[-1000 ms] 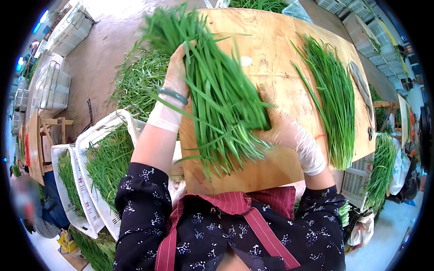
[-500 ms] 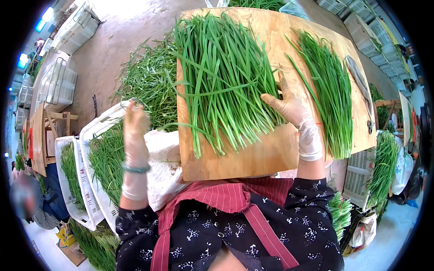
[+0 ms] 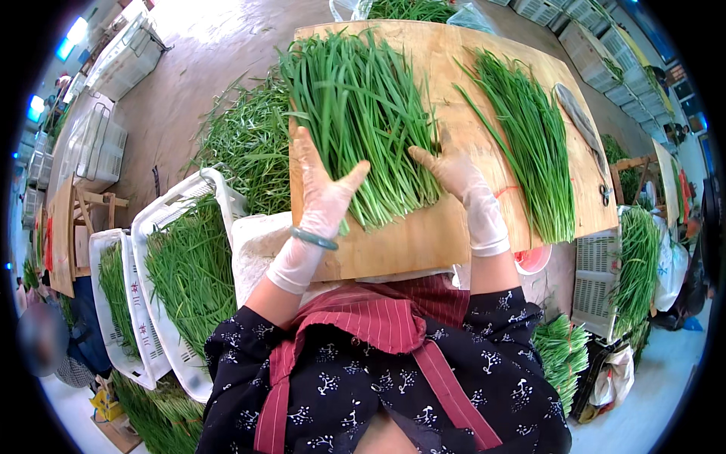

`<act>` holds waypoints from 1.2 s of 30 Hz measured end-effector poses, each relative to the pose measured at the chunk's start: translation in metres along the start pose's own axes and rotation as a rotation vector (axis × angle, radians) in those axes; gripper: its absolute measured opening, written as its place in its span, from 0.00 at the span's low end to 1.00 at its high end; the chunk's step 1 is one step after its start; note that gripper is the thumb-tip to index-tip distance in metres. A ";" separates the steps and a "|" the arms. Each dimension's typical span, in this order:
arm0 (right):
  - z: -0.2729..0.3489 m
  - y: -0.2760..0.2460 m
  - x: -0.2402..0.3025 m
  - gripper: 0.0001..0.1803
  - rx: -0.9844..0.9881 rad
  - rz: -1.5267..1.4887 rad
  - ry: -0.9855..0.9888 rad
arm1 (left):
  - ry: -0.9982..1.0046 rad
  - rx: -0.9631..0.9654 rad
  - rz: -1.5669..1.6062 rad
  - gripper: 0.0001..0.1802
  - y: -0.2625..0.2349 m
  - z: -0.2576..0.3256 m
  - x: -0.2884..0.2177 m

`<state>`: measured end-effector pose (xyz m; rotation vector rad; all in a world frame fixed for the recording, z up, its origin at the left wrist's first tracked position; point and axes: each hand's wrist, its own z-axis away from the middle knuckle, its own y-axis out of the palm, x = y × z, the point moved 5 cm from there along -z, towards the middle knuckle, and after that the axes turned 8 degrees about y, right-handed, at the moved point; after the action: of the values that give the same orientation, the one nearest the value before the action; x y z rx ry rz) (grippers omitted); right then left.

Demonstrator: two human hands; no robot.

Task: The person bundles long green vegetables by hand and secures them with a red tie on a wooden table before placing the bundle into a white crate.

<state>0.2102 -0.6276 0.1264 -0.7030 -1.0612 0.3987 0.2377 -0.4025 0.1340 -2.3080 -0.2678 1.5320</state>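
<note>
On the wooden board (image 3: 378, 261) lies a wide pile of long green garlic chives (image 3: 355, 113), pale cut ends toward me. My left hand (image 3: 325, 185), in a thin whitish glove with a green bangle at the wrist, is at the pile's left edge, thumb and fingers spread. My right hand (image 3: 454, 170), gloved alike, rests against the right edge with its thumb out and its other fingers partly hidden. A narrower bundle of garlic chives (image 3: 529, 144) lies to the right. Beyond it is a grey cloth-like strip (image 3: 578, 121), with scissor handles (image 3: 604, 195) near its lower end.
White plastic crates (image 3: 198, 295) filled with greens stand at the left. Loose greens (image 3: 253, 144) are heaped beside the board. A pinkish bucket (image 3: 533, 259) sits below its right edge. Another crate (image 3: 597, 284) is at the right. A person (image 3: 53, 340) is at the far left.
My left hand has come in from the left, away from the crates, to the pile's left edge. The chives between my hands sit closer together. My right hand stays at the right edge.
</note>
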 end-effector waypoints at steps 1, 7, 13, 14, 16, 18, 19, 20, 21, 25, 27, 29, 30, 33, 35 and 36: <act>0.004 -0.004 0.012 0.55 -0.044 0.100 0.026 | -0.045 -0.005 -0.057 0.64 0.003 -0.004 0.010; -0.031 0.012 0.016 0.44 -0.103 0.016 0.038 | -0.093 -0.028 -0.222 0.63 0.030 -0.014 0.017; -0.025 -0.010 -0.021 0.38 -0.174 -0.167 0.158 | -0.016 -0.164 0.154 0.56 0.008 -0.004 0.026; -0.022 -0.015 -0.020 0.39 -0.304 -0.067 0.077 | -0.046 -0.143 0.071 0.57 0.008 -0.004 0.019; -0.011 -0.024 -0.005 0.41 -0.558 0.143 -0.100 | -0.103 -0.114 -0.094 0.57 0.006 -0.005 0.009; 0.009 -0.030 0.015 0.39 -0.559 0.376 -0.097 | -0.096 -0.098 -0.154 0.63 0.008 -0.006 0.012; 0.022 -0.030 0.033 0.38 -0.463 0.448 -0.095 | -0.109 -0.102 -0.189 0.64 0.010 -0.006 0.010; 0.031 -0.025 0.042 0.37 -0.370 0.521 -0.086 | -0.120 -0.099 -0.220 0.65 0.013 -0.006 0.009; 0.035 -0.011 0.041 0.34 -0.482 0.518 -0.255 | -0.080 -0.041 -0.290 0.69 0.022 -0.010 0.010; 0.018 0.015 0.014 0.32 -0.437 0.300 -0.173 | -0.082 -0.007 -0.347 0.65 0.031 -0.010 0.016; 0.006 0.012 -0.008 0.30 -0.416 0.159 -0.035 | -0.069 -0.076 -0.251 0.63 0.019 -0.006 0.022; 0.001 0.011 -0.024 0.29 -0.396 0.098 0.061 | -0.072 -0.138 -0.103 0.60 0.011 -0.001 0.022; 0.004 0.009 -0.021 0.29 -0.423 0.089 0.023 | -0.076 -0.135 -0.120 0.60 0.010 -0.001 0.021; 0.019 -0.003 -0.009 0.27 -0.599 0.104 -0.138 | -0.117 -0.137 -0.111 0.58 0.011 -0.001 0.020; 0.038 -0.016 0.002 0.27 -0.842 0.172 -0.313 | -0.123 -0.129 -0.096 0.58 0.012 0.000 0.018; 0.043 -0.014 0.007 0.25 -0.719 0.216 -0.290 | -0.127 -0.127 -0.092 0.58 0.011 0.001 0.018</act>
<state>0.1749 -0.6192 0.1536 -1.4396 -1.4240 0.3036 0.2436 -0.4066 0.1143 -2.2607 -0.5113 1.6618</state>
